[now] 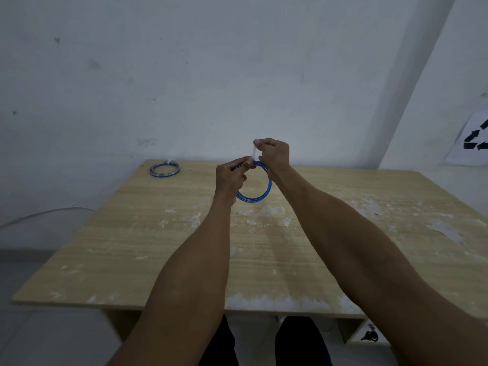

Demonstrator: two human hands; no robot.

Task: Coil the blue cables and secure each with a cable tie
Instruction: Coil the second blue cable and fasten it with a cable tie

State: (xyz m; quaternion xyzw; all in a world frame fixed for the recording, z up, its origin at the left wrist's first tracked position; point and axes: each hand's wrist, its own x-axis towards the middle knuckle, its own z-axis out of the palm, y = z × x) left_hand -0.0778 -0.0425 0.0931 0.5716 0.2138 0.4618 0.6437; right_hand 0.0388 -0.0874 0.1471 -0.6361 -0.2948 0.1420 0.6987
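Note:
A coiled blue cable hangs upright above the wooden table, held at its top. My left hand pinches the coil's top where a white cable tie wraps it. My right hand grips the upper end of the tie, which stands up from the coil. A second blue coil with a white tie on it lies flat at the table's far left corner.
The table stands against a white wall. A paper with a black recycling symbol hangs on the right wall. A grey cord runs along the wall at left. Keys hang under the table's front right.

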